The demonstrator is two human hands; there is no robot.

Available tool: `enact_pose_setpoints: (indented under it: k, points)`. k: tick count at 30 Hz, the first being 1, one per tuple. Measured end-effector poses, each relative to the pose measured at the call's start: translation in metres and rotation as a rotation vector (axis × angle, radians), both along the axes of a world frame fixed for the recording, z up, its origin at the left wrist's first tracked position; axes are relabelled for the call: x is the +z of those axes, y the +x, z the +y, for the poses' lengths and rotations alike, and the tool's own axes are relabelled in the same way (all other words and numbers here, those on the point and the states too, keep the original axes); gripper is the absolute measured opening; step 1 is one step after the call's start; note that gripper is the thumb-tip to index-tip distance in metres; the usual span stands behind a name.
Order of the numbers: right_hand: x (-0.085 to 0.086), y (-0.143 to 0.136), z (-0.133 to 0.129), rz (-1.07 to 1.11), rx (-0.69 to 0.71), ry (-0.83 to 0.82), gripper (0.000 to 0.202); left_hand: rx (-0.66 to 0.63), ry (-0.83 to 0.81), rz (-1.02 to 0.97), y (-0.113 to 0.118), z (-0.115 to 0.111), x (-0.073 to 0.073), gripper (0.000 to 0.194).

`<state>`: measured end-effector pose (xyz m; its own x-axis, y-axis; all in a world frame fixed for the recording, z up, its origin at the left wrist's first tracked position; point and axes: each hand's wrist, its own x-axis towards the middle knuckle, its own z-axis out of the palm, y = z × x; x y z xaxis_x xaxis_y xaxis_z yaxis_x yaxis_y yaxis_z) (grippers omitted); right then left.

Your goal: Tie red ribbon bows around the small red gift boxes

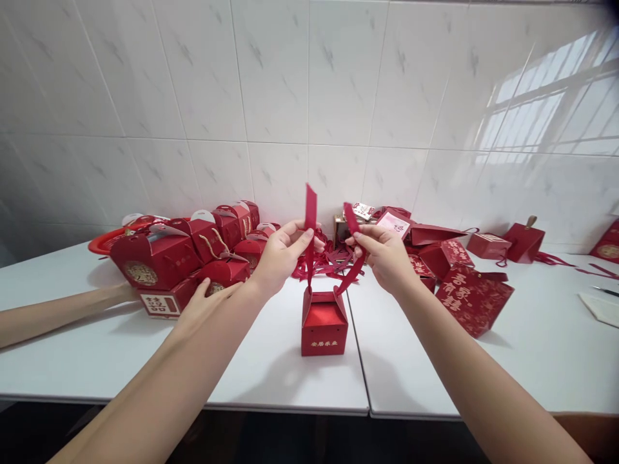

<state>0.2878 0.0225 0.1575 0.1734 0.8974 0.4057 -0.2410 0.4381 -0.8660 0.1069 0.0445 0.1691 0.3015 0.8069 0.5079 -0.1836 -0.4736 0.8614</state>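
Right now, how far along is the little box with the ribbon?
The small red box stands folded up, its ribbon apparently threaded through the top. The left hand and right hand hold the ribbon's two ends apart. No knot or bow shows, so tying probably remains.

A white table [271, 370] (split by a dark seam [358, 351]) carries red boxes [324, 332] and loose ribbons [333, 259].

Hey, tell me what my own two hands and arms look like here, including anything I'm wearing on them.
Your left hand and right hand are bare, with no gloves and slender fingers. Both forearms are slim and uncovered; no sleeve shows. I see no watch, bracelet or marking on either; some fingers are partly hidden, so I can't rule out a ring.
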Motion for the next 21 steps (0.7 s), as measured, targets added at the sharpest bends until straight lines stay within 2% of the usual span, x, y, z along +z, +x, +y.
enact_pose_setpoints:
  k: [4,6,8,11,13,15,18,21]
  points:
    - [0.005,-0.007,-0.002,-0.121,0.175,-0.162,0.017,-0.064,0.024,0.132,0.004,-0.009,0.003,0.032]
    - [0.006,-0.010,-0.007,-0.141,0.285,-0.125,0.014,-0.066,0.004,0.193,0.004,-0.010,0.002,0.033]
    - [0.005,-0.011,-0.010,-0.178,0.336,-0.058,0.020,-0.063,-0.001,0.233,0.003,-0.009,0.001,0.033]
    - [0.002,-0.013,-0.012,-0.168,0.297,-0.027,0.032,-0.093,-0.004,0.274,-0.001,-0.007,0.000,0.036]
    - [0.000,-0.012,-0.010,-0.130,0.282,-0.014,0.034,-0.122,-0.035,0.292,-0.004,-0.006,-0.001,0.042]
    - [-0.003,-0.010,-0.009,-0.186,0.282,0.033,0.034,-0.135,-0.091,0.306,-0.007,-0.004,-0.002,0.044]
    - [-0.007,-0.004,-0.010,-0.444,0.232,0.186,0.029,-0.109,-0.203,0.195,-0.010,0.003,-0.003,0.037]
    - [-0.011,0.000,-0.012,-0.799,0.020,0.386,0.022,-0.131,-0.305,0.014,-0.011,0.008,-0.002,0.031]
